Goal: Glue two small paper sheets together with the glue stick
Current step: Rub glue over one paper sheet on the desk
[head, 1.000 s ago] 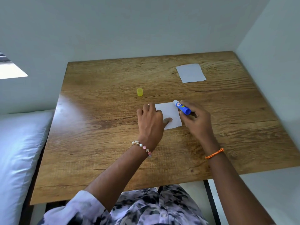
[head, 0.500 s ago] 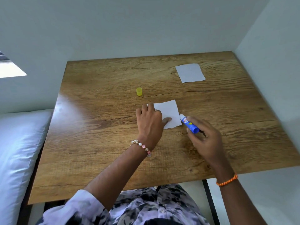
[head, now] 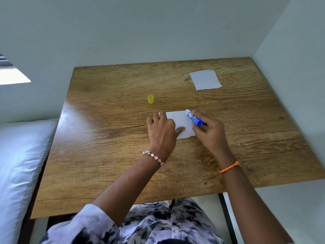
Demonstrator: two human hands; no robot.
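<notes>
Both hands work: right grip (head: pixel 209 131) moved the glue stick (head: pixel 194 118) back onto the sheet (head: pixel 181 120); left (head: pixel 161 129) stays flat.

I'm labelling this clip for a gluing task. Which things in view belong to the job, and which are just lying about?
Part of the job:
- blue glue stick, in the right hand
- white paper sheet pinned by the left hand
- second white paper sheet at the far right
- small yellow cap, standing apart

Just lying about:
- white pillow beside the wooden table
</notes>
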